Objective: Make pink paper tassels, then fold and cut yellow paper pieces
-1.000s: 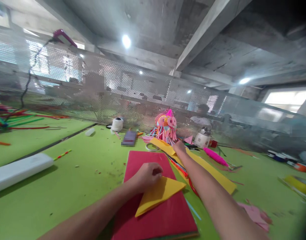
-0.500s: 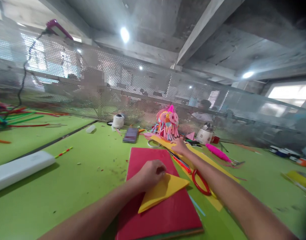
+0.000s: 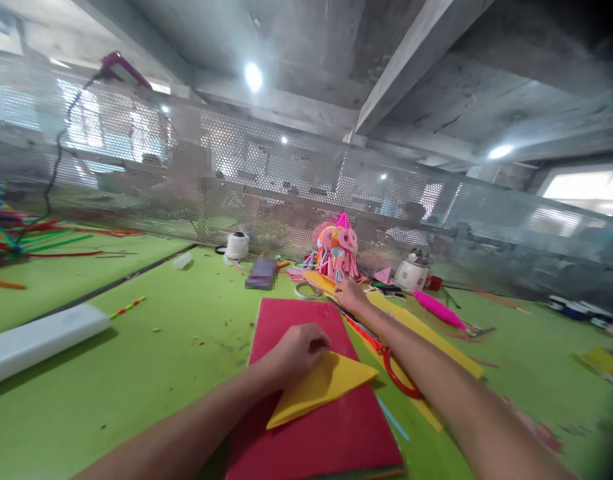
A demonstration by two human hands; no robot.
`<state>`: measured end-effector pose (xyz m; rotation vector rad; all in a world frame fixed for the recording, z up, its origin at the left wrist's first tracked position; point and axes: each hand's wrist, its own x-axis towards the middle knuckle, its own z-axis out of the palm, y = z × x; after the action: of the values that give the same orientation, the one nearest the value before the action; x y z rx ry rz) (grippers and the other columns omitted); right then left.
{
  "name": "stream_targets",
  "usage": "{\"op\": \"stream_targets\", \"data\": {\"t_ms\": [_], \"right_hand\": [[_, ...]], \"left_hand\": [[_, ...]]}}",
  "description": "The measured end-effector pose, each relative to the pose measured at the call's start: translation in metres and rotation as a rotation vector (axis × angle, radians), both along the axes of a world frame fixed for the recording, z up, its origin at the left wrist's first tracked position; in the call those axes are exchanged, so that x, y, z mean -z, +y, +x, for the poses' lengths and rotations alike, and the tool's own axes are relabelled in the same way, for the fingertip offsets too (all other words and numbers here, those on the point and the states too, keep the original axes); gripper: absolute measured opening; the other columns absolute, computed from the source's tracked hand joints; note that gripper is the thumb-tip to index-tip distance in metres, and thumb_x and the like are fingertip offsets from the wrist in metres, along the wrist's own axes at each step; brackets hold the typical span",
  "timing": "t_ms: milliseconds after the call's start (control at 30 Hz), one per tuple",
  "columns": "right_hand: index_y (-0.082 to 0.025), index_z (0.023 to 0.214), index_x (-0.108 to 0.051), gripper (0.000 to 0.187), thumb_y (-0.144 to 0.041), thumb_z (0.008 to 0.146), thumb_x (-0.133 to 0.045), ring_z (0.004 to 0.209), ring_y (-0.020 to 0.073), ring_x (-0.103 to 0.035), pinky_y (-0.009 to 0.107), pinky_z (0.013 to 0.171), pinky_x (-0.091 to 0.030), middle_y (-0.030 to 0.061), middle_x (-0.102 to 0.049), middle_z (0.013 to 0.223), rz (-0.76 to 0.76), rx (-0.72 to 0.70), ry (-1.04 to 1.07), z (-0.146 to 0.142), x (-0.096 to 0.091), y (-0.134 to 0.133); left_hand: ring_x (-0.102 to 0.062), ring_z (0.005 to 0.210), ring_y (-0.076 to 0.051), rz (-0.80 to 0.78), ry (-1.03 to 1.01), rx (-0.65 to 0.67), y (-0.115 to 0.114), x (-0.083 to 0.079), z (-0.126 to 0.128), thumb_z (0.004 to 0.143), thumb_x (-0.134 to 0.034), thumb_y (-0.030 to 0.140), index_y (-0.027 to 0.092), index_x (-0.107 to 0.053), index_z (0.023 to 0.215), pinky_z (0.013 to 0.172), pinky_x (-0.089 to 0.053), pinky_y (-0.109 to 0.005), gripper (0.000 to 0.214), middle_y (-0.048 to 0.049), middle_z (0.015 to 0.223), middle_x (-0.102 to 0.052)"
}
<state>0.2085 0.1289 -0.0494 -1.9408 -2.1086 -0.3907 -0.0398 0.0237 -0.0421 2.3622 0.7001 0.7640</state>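
My left hand (image 3: 301, 350) is closed at the upper edge of a folded yellow paper triangle (image 3: 326, 387). The triangle lies on a red rectangular pad (image 3: 306, 320), with my fingertips partly hidden behind the hand. Farther out, my right hand (image 3: 352, 297) is curled near the blade tips of red-handled scissors (image 3: 397, 380). What its fingers hold, if anything, cannot be made out. Long yellow paper (image 3: 421, 330) lies beneath my right forearm and on both sides of it. Left of my right hand sits a white ring-shaped roll (image 3: 307, 290).
A pink tasselled ornament (image 3: 339, 247) stands before the perforated metal screen (image 3: 266, 193). A magenta wound bundle (image 3: 439, 311) and a white device (image 3: 411, 270) are at right. A long white block (image 3: 46, 340) lies at left, and a thread spool (image 3: 237, 245) stands behind.
My right hand has shifted slightly left and its fingers have drawn in near the scissors' tips. My left hand stays on the yellow triangle, which has barely moved.
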Motion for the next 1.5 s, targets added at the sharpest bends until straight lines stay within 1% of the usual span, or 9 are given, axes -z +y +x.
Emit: {"op": "stream_targets", "data": {"t_ms": [167, 400, 533, 667, 800, 967, 1133, 1400, 1500], "right_hand": [[-0.015, 0.097, -0.073, 0.030, -0.017, 0.093, -0.044, 0.093, 0.0206, -0.064, 0.028, 0.082, -0.045, 0.0124, -0.072, 0.099, -0.037, 0.092, -0.009, -0.011, 0.001, 0.002], [-0.015, 0.111, -0.063, 0.028, -0.037, 0.094, -0.056, 0.105, 0.0216, -0.061, 0.043, 0.093, -0.048, 0.0102, -0.063, 0.117, -0.088, 0.134, -0.020, -0.019, 0.001, 0.001], [-0.014, 0.104, -0.069, 0.025, -0.031, 0.093, -0.054, 0.104, 0.0241, -0.063, 0.033, 0.088, -0.046, 0.0155, -0.069, 0.108, -0.093, 0.129, 0.009, -0.012, -0.005, 0.001], [-0.019, 0.109, -0.070, 0.029, -0.036, 0.087, -0.060, 0.103, 0.0228, -0.064, 0.027, 0.083, -0.045, 0.0093, -0.072, 0.108, -0.138, 0.059, 0.026, -0.003, -0.006, -0.002], [-0.017, 0.094, -0.072, 0.022, -0.035, 0.087, -0.063, 0.098, 0.0220, -0.065, 0.034, 0.087, -0.047, 0.0083, -0.072, 0.102, -0.212, 0.041, 0.013, 0.010, -0.008, -0.008], [-0.017, 0.104, -0.066, 0.026, -0.039, 0.094, -0.056, 0.103, 0.0198, -0.063, 0.043, 0.094, -0.048, 0.0075, -0.067, 0.114, -0.206, 0.034, 0.055, 0.016, -0.009, -0.007], [-0.017, 0.098, -0.074, 0.024, -0.032, 0.080, -0.070, 0.106, 0.0238, -0.065, 0.034, 0.094, -0.046, 0.0097, -0.073, 0.109, -0.119, -0.001, 0.187, 0.011, -0.011, -0.010], [-0.014, 0.095, -0.075, 0.029, -0.025, 0.089, -0.048, 0.090, 0.0219, -0.068, 0.031, 0.084, -0.050, 0.0082, -0.076, 0.094, -0.008, -0.104, 0.443, 0.011, -0.025, -0.082], [-0.015, 0.089, -0.074, 0.034, -0.033, 0.092, -0.046, 0.077, 0.0187, -0.068, 0.028, 0.073, -0.051, 0.0057, -0.075, 0.083, -0.040, -0.174, 0.502, -0.005, -0.026, -0.127]], "left_hand": [[-0.059, 0.072, -0.015, -0.002, -0.009, 0.019, 0.002, 0.002, 0.000, 0.074, -0.056, 0.011, 0.015, -0.073, 0.085, 0.066, -0.042, -0.024, 0.020, -0.0037, 0.081, -0.067], [-0.058, 0.072, -0.015, 0.007, 0.007, 0.025, 0.000, 0.000, -0.001, 0.075, -0.055, 0.011, 0.015, -0.072, 0.084, 0.066, -0.042, -0.024, 0.020, -0.0034, 0.079, -0.066], [-0.058, 0.073, -0.015, -0.010, 0.008, 0.019, 0.001, 0.001, -0.001, 0.075, -0.056, 0.012, 0.015, -0.072, 0.085, 0.067, -0.042, -0.024, 0.020, -0.0039, 0.081, -0.067], [-0.058, 0.072, -0.015, 0.001, 0.005, 0.028, 0.001, 0.001, -0.001, 0.077, -0.056, 0.013, 0.015, -0.072, 0.085, 0.067, -0.042, -0.024, 0.018, -0.0032, 0.080, -0.066], [-0.058, 0.071, -0.014, 0.009, 0.001, 0.032, 0.001, -0.001, -0.001, 0.078, -0.056, 0.013, 0.015, -0.072, 0.084, 0.065, -0.042, -0.023, 0.017, -0.0029, 0.079, -0.066], [-0.057, 0.070, -0.014, 0.034, 0.010, 0.034, 0.001, 0.000, 0.000, 0.077, -0.056, 0.013, 0.015, -0.072, 0.083, 0.065, -0.042, -0.023, 0.017, -0.0029, 0.078, -0.066], [-0.060, 0.072, -0.015, 0.047, -0.008, 0.028, 0.002, 0.002, 0.000, 0.075, -0.055, 0.011, 0.015, -0.073, 0.084, 0.067, -0.044, -0.023, 0.020, -0.0042, 0.080, -0.068], [-0.066, 0.075, -0.017, -0.303, -0.203, -0.007, 0.011, 0.004, 0.001, 0.077, -0.058, 0.023, 0.013, -0.070, 0.089, 0.073, -0.052, -0.028, 0.020, -0.0060, 0.080, -0.072], [-0.066, 0.077, -0.018, -0.250, -0.260, -0.073, 0.018, 0.003, -0.001, 0.075, -0.059, 0.026, 0.013, -0.070, 0.089, 0.074, -0.052, -0.029, 0.023, -0.0065, 0.082, -0.072]]}}
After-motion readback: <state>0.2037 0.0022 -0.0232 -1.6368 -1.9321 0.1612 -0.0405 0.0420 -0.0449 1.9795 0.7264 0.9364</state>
